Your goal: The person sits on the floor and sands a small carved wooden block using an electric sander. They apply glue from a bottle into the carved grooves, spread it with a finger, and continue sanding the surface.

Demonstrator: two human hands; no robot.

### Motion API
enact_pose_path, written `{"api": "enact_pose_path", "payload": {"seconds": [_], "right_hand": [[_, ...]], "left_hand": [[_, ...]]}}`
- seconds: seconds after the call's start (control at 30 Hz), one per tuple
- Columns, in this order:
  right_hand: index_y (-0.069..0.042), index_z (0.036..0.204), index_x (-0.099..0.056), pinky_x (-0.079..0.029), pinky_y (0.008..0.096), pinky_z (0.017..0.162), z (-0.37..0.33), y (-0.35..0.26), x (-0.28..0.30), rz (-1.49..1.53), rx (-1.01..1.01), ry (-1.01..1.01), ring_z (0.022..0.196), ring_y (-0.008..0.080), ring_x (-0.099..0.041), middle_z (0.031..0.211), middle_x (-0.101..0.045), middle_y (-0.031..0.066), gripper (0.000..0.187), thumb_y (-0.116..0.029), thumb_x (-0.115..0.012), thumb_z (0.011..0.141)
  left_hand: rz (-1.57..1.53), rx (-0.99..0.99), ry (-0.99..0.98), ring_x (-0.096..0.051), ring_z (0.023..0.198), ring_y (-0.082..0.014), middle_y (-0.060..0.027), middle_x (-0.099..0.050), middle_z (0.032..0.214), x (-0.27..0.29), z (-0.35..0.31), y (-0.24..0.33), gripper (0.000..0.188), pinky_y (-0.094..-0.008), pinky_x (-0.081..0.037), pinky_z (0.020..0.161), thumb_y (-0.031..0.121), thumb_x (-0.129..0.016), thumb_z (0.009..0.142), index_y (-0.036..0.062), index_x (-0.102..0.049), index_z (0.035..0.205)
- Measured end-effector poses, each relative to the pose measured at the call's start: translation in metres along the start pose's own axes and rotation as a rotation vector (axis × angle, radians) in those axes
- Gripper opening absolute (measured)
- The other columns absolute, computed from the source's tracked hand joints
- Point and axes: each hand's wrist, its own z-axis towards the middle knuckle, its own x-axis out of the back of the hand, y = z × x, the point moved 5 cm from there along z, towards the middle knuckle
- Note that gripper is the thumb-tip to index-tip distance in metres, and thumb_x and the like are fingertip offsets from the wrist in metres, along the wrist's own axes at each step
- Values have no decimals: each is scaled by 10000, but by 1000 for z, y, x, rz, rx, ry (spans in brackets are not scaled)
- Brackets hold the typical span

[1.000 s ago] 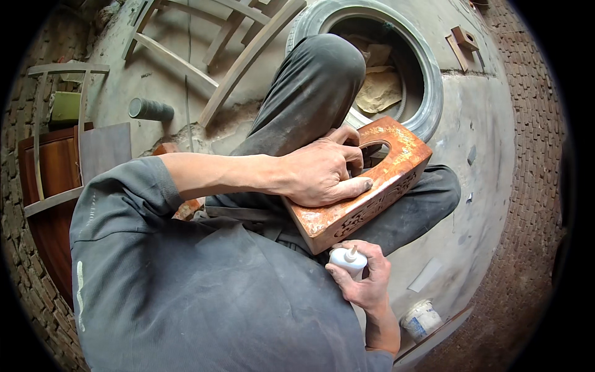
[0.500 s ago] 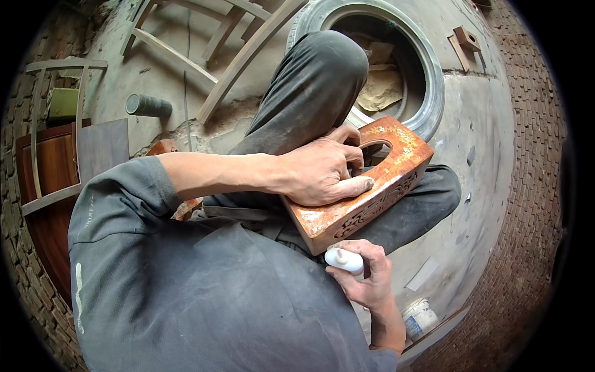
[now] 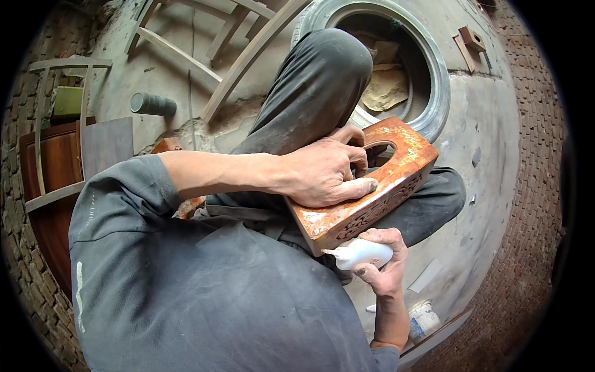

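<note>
A reddish-brown wooden box (image 3: 409, 153) with carved side panels and an oval opening in its top rests across my lap. My left hand (image 3: 322, 170) grips it, thumb flat on the top face and fingers curled at the opening's edge. In my right hand (image 3: 389, 273) is a small white squeeze bottle (image 3: 367, 253) with a narrow nozzle. The bottle lies tilted on its side, its nozzle pointing left beside the box's near lower corner. Whether the tip touches the wood I cannot tell. The box's underside is hidden.
A tyre (image 3: 439, 93) holding brown paper lies beyond my knees. Wooden frames (image 3: 248, 59) stand at the far left, near a dark green cylinder (image 3: 153, 104). A white tub (image 3: 424, 319) sits by my right forearm. Small wooden pieces (image 3: 472, 39) lie at the far right.
My right hand has turned the bottle from nearly end-on to lying sideways, its nozzle now toward the box corner. My left hand keeps its hold; the whole view has shifted slightly.
</note>
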Motion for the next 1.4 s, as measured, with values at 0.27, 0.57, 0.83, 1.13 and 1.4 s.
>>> {"api": "enact_pose_path", "payload": {"seconds": [0.27,0.57,0.83,1.13,1.4], "right_hand": [[-24,1192,-519,-509,277,828,9,-7,1,-95,-39,-19,933,135,-607,1062,-578,96,554,-192,-861,791],[-12,1198,-507,-510,281,837,12,-14,1,-113,-55,-15,947,138,-611,1070,-580,103,542,-169,-840,801],[-15,1194,-511,-515,288,841,14,-19,-1,-170,-30,-32,952,137,-614,1072,-582,106,517,-147,-830,810],[-16,1193,-515,-527,287,835,16,-22,-3,-211,-20,-35,955,137,-623,1070,-580,102,523,-161,-844,814],[-15,1194,-520,-531,283,832,16,-24,-3,-232,-14,-34,956,140,-631,1066,-579,99,519,-152,-846,815]], "left_hand": [[41,-6,-49,-432,1301,-381,-181,-687,1115,1,0,3,540,-481,-422,1070,380,-573,1045,-22,-799,765],[51,4,-59,-429,1302,-378,-181,-679,1118,1,0,2,539,-482,-424,1066,385,-568,1049,-18,-806,780],[43,4,-65,-432,1300,-379,-180,-678,1108,0,1,0,535,-475,-427,1060,379,-568,1048,-16,-804,775],[35,6,-63,-429,1307,-381,-177,-681,1102,0,0,-1,527,-477,-420,1066,374,-574,1046,-16,-803,775],[49,-5,-62,-428,1309,-379,-176,-682,1109,0,0,-1,522,-476,-422,1061,378,-575,1043,-4,-807,774]]}}
